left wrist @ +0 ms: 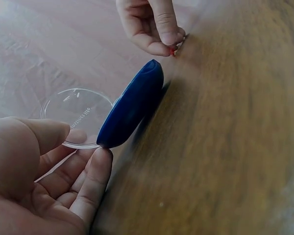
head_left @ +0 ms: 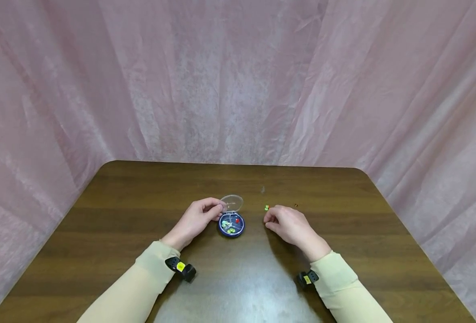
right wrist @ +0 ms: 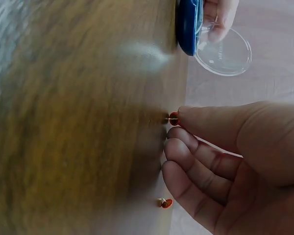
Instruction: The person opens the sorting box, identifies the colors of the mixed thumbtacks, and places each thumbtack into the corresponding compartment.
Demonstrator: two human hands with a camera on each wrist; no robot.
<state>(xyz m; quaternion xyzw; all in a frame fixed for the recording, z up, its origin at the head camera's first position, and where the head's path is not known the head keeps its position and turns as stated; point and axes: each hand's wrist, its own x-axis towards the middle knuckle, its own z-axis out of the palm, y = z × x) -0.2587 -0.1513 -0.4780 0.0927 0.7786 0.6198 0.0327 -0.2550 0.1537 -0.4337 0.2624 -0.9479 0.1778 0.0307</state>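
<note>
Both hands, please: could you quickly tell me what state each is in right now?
Left hand: holding the clear lid of the blue case.
Right hand: fingers curled at a small red piece; whether it is gripped cannot be told.

Between the blue case (left wrist: 130, 110) and the right fingers (right wrist: 188, 161), we have room to pass.
At far side, the raised lid (head_left: 232, 202) blocks us; at left, the left fingers (left wrist: 95, 181).
</note>
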